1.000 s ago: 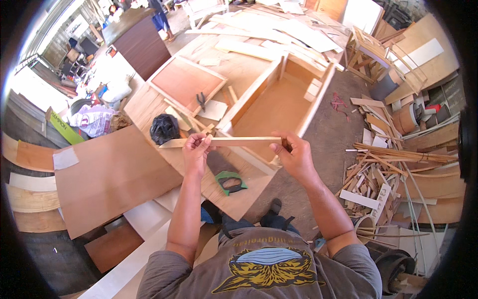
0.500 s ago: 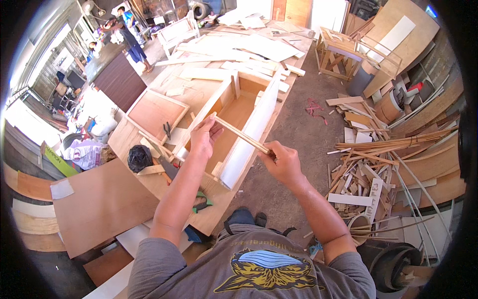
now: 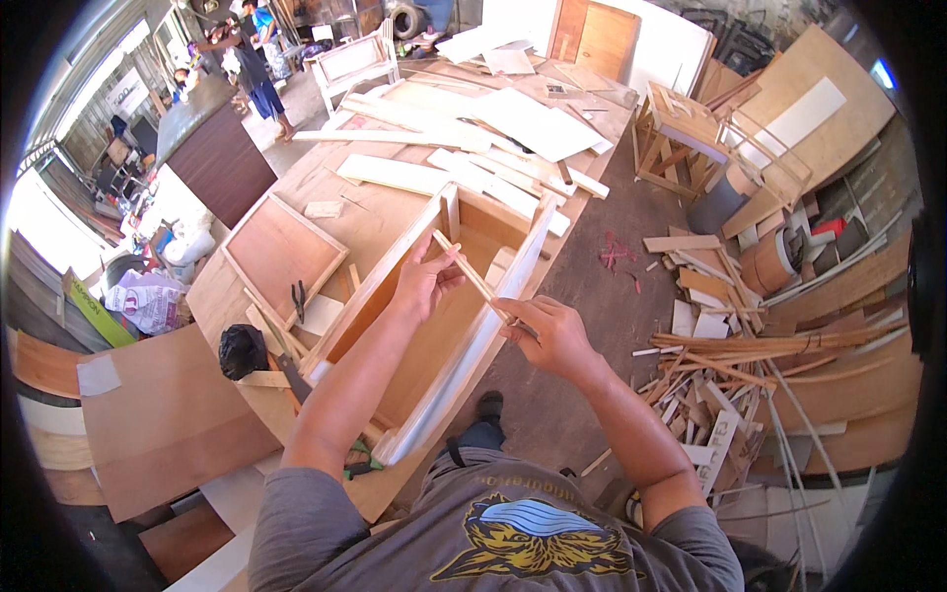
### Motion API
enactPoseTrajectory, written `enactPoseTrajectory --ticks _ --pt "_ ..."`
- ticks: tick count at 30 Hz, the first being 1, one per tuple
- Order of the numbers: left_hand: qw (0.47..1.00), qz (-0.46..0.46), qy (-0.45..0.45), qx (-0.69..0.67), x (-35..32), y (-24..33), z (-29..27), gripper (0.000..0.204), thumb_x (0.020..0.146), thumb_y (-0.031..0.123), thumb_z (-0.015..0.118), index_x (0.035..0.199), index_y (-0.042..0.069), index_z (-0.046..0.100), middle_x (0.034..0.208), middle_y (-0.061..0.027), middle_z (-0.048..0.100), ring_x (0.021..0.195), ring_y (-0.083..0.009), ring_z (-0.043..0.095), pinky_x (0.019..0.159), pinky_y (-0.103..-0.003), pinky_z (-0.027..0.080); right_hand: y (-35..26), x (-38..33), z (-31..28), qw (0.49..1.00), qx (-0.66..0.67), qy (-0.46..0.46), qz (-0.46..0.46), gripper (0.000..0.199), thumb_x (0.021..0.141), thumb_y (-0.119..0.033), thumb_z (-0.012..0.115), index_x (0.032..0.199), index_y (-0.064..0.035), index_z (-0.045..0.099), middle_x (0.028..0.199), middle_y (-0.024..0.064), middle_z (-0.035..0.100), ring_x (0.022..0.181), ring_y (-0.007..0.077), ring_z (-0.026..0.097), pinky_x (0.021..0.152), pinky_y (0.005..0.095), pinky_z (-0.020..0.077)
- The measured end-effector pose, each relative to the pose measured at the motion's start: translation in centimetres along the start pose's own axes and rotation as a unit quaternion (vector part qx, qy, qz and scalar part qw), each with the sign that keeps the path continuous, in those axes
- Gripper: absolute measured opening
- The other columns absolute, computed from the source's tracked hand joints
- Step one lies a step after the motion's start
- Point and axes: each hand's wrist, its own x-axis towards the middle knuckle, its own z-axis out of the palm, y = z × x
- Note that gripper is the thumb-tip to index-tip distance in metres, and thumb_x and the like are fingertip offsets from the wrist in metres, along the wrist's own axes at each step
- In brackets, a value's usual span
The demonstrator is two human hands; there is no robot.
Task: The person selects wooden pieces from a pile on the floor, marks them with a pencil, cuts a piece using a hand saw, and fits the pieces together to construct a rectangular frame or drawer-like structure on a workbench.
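A slim wooden strip (image 3: 466, 271) spans the gap between my two hands, above an open, long wooden box frame (image 3: 400, 251). My left hand (image 3: 426, 284) pinches its far end between thumb and fingers, the other fingers loosely curled. At the near end, my right hand (image 3: 547, 333) is closed round the strip. The box lies lengthwise on the workbench, and its right side board (image 3: 464, 360) looks white. My left forearm hides part of the box's left side.
Left of the box lie a framed wooden panel (image 3: 281, 252), pliers (image 3: 299, 301) and a black plastic bag (image 3: 243, 352). White boards (image 3: 533, 120) cover the bench's far part. Wood offcuts (image 3: 681, 390) heap on the floor at right. People (image 3: 258, 84) stand at the far left.
The view has shifted, and the box now sits nearer my body. My hands are closer together, and the strip between them slants more steeply. Both hands keep hold of it.
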Motion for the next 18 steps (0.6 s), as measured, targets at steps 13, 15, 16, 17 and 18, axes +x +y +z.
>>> enactPoseTrajectory --ticks 13,15,16,17,18 --pt "0.995 -0.032 0.037 -0.084 16.3 -3.1 4.9 0.027 0.098 0.02 0.068 0.12 0.008 0.06 0.102 -0.0077 0.072 0.088 -0.0159 0.07 0.077 -0.031 0.058 16.4 10.3 -4.7 0.998 0.011 -0.033 -0.044 0.038 0.074 -0.012 0.083 0.112 -0.0098 0.077 0.081 0.006 0.071 0.08 0.0246 0.062 0.073 0.0362 0.0518" --pt "0.993 -0.025 0.06 -0.096 18.2 -3.7 5.0 0.027 0.098 0.021 0.067 0.12 0.007 0.06 0.103 -0.0079 0.072 0.086 -0.0155 0.069 0.078 -0.031 0.058 19.3 12.1 -5.2 0.997 0.032 -0.051 -0.057 0.037 0.075 -0.014 0.082 0.112 -0.0121 0.077 0.085 0.0047 0.073 0.081 0.0248 0.062 0.074 0.0365 0.0524" --pt "0.992 -0.024 0.075 -0.098 19.1 -3.9 5.3 0.027 0.098 0.022 0.067 0.119 0.007 0.06 0.103 -0.0081 0.072 0.086 -0.0153 0.068 0.078 -0.031 0.058 20.8 12.8 -5.4 0.995 0.042 -0.061 -0.065 0.036 0.076 -0.015 0.081 0.112 -0.0132 0.077 0.086 0.0041 0.074 0.081 0.0249 0.063 0.074 0.0366 0.0528" --pt "0.991 -0.021 0.087 -0.1 20.0 -3.7 5.9 0.026 0.098 0.022 0.067 0.118 0.007 0.06 0.104 -0.0082 0.072 0.085 -0.015 0.068 0.078 -0.031 0.058 22.1 13.7 -5.8 0.993 0.052 -0.073 -0.073 0.036 0.076 -0.015 0.081 0.112 -0.0132 0.077 0.087 0.0041 0.074 0.082 0.0247 0.062 0.074 0.0365 0.0527" --pt "0.989 -0.021 0.103 -0.103 20.6 -3.7 6.5 0.023 0.097 0.02 0.068 0.114 0.006 0.061 0.098 -0.0066 0.07 0.081 -0.0156 0.068 0.076 -0.031 0.059 23.3 14.6 -6.1 0.991 0.063 -0.085 -0.082 0.036 0.076 -0.015 0.082 0.112 -0.0132 0.077 0.087 0.0041 0.074 0.082 0.0245 0.062 0.074 0.0364 0.0527"
